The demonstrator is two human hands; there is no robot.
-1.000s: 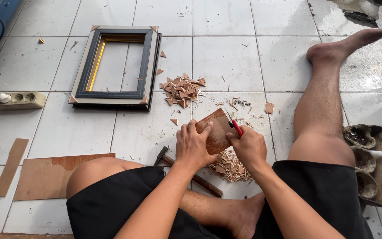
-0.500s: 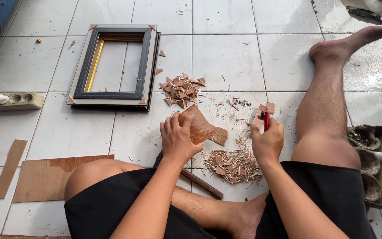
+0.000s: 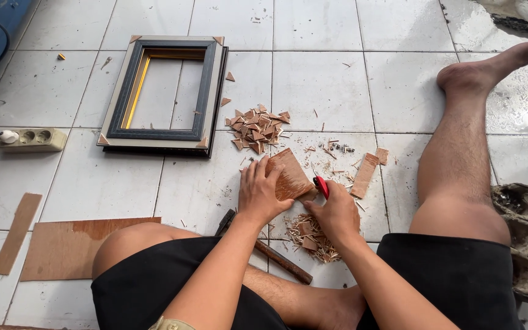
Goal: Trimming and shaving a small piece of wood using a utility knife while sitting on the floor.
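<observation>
Changes since half a second earlier: right hand (image 3: 337, 214) has come back in from the side and now sits against the lower right edge of the board piece; a thin wood strip (image 3: 363, 175) now lies bare on the tile where that hand was. Left hand (image 3: 259, 192) has kept its place on the piece.

Item: board piece (image 3: 289, 175), thin brown sheet, roughly rectangular with an angled cut end, matte surface (edges look rough, detail too small to judge). Position: flat on the white tiled floor (image 3: 337, 79) in front of the seated person, between the two hands.

Left hand: fingers spread and pressed down flat on the piece's left side, pinning it.

Right hand: closed around a red-handled cutter (image 3: 321, 186), whose tip meets the piece's right edge.

Adjacent:
- heap of shavings (image 3: 308, 233), directly below the right hand
- pile of small cut triangles (image 3: 256, 128), just beyond the piece
- hammer (image 3: 270, 250), lying beneath the left forearm
- picture frame (image 3: 165, 95), dark with gold inner lip, triangles at its corners, well apart to the upper left
- power strip (image 3: 32, 140), far left
- larger brown board (image 3: 77, 244), beside the left knee
</observation>
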